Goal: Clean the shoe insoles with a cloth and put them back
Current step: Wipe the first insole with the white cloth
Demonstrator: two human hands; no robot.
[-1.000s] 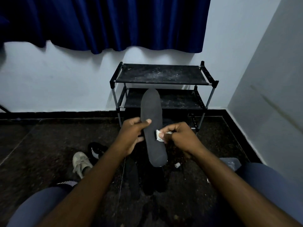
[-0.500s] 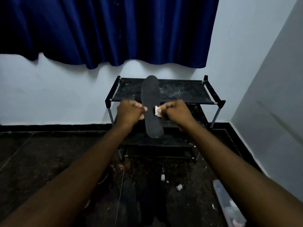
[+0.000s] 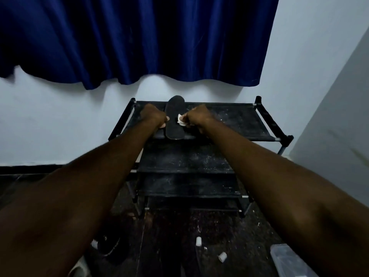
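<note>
Dark blue curtain [image 3: 139, 37] across the top, hem hanging over a white wall [image 3: 50, 126]. Dark speckled floor [image 3: 179, 236] below. Black multi-tier shoe rack [image 3: 239, 120] against the wall, shelves dusty with white flecks.

Both forearms stretched out toward the rack's top tier. Clear plastic box [image 3: 287, 260] on the floor, lower right. Dark shoe [image 3: 105, 244] with white markings on the floor, lower left, partly hidden by the left arm.

Black insole [image 3: 174, 120] lies lengthwise over the top shelf, one end at the shelf's front edge; can't tell if it actually rests on the shelf.

Left hand [image 3: 152, 116]: fingers curled, gripping the insole's left edge, thumb on its top face. Right hand [image 3: 199, 116]: fingers curled, pinching a wadded white cloth [image 3: 180, 121] against the insole's right edge.

Two small white caps [image 3: 198, 241] on the floor in front of the rack, near each other.
</note>
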